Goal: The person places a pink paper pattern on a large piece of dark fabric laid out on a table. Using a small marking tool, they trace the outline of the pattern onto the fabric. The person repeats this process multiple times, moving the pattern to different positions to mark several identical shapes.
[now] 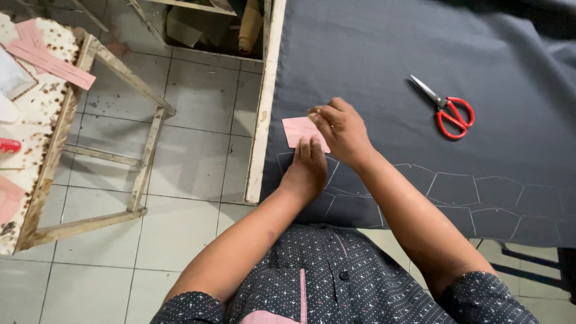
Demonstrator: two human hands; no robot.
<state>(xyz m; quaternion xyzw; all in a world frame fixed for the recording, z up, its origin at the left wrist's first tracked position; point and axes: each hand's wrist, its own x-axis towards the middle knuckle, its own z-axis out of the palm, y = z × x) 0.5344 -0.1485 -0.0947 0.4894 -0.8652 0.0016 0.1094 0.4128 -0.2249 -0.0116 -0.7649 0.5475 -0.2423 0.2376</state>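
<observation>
A small pink paper pattern piece (pixel 295 129) lies on dark grey cloth (pixel 372 54) spread over a table. My left hand (pixel 309 165) rests flat with its fingertips on the pattern's lower edge. My right hand (pixel 340 127) covers the pattern's right side, fingers curled and pinched as if around a small marker, though I cannot make out what it holds. White chalk outlines (pixel 456 189) of similar shapes run in a row along the cloth's near edge.
Red-handled scissors (pixel 449 109) lie on the cloth to the right. The table's pale wooden edge (pixel 264 102) runs down the left side. A worn wooden table (pixel 42 114) with pink paper strips (pixel 51 60) stands at far left over a tiled floor (pixel 192 120).
</observation>
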